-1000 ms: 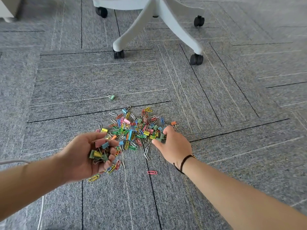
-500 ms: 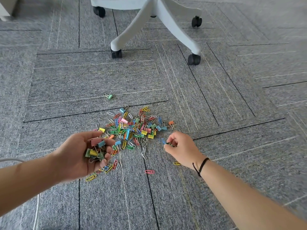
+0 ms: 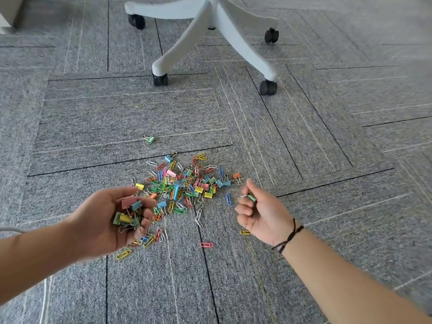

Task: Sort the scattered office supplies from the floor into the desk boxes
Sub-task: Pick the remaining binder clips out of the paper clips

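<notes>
I read the carpet [image 3: 304,265] as rough, so small things should sit still on it. The chair base [image 3: 217,31] stands well beyond the work, out of the way. The main pile of clips [image 3: 184,183] lies between my two hands, a mixed heap of binder clips and paper clips; no desk boxes show in this view.

I judge all of it light and stiff. The binder clips have a blocky body that a thumb and finger can pinch squarely. The paper clips are thin wire lying flat, likely to tangle and best raked up or lifted by an edge with a fingernail.

My left hand [image 3: 109,220] is turned palm up at the near left edge of the pile, fingers curled like a cup round a handful of binder clips [image 3: 128,213]. My right hand [image 3: 259,211] hovers just right of the pile, palm turned inward, its fingers pinching one green binder clip [image 3: 251,197]. A lone green clip [image 3: 149,139] lies apart, beyond the pile.
</notes>
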Action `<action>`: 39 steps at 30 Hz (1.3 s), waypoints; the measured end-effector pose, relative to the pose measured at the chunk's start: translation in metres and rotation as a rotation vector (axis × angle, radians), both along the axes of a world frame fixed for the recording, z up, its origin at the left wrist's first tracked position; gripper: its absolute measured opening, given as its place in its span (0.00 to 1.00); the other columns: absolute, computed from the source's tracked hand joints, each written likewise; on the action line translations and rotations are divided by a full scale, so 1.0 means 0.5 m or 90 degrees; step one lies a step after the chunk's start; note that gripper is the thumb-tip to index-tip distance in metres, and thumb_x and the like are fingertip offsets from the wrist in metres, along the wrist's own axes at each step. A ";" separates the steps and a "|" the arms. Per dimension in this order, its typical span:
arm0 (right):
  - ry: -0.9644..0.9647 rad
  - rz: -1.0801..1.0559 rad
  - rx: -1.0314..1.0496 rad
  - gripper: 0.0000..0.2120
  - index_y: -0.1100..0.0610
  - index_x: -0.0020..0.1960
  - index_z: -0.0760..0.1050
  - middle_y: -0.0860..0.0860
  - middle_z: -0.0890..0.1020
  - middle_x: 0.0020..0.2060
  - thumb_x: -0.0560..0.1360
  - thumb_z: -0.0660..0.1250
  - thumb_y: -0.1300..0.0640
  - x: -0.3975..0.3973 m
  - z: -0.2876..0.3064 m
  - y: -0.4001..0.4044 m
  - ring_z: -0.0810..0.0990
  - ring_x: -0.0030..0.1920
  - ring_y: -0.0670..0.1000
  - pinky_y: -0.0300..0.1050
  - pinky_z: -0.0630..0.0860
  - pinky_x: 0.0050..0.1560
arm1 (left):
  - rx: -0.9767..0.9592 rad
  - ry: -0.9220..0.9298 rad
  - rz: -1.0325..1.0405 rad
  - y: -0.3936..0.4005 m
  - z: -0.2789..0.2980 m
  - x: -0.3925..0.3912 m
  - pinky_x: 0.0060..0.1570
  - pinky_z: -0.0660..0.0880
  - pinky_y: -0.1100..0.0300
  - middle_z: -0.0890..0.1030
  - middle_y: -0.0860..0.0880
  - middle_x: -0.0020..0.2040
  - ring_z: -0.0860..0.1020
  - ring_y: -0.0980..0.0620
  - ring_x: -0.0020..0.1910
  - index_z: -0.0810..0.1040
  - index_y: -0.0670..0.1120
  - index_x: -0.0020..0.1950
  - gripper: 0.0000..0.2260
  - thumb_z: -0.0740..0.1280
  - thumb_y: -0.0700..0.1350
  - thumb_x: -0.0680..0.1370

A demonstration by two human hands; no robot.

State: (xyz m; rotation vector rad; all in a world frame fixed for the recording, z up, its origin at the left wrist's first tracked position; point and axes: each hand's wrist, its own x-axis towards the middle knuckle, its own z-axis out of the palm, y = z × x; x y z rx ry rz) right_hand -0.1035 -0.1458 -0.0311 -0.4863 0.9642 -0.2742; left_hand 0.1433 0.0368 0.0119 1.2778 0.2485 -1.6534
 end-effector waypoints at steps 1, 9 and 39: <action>-0.069 -0.029 0.061 0.16 0.55 0.40 0.72 0.48 0.67 0.31 0.82 0.61 0.45 -0.001 0.007 0.002 0.65 0.28 0.46 0.37 0.63 0.25 | 0.000 0.001 0.001 -0.001 0.000 0.000 0.25 0.79 0.57 0.76 0.40 0.37 0.74 0.47 0.29 0.78 0.34 0.50 0.19 0.59 0.50 0.82; -0.200 -0.037 0.112 0.14 0.57 0.41 0.72 0.58 0.81 0.44 0.81 0.60 0.50 0.012 0.022 0.006 0.76 0.32 0.49 0.38 0.74 0.25 | -0.006 0.002 -0.009 -0.007 -0.001 0.000 0.26 0.79 0.57 0.77 0.39 0.37 0.75 0.47 0.29 0.80 0.35 0.49 0.19 0.60 0.50 0.79; 0.548 0.517 -0.927 0.25 0.48 0.67 0.74 0.44 0.77 0.34 0.75 0.68 0.37 0.114 -0.048 0.015 0.77 0.36 0.47 0.43 0.71 0.33 | 0.003 0.023 -0.012 -0.004 -0.015 0.009 0.26 0.79 0.57 0.76 0.40 0.37 0.75 0.47 0.30 0.79 0.36 0.51 0.19 0.60 0.51 0.80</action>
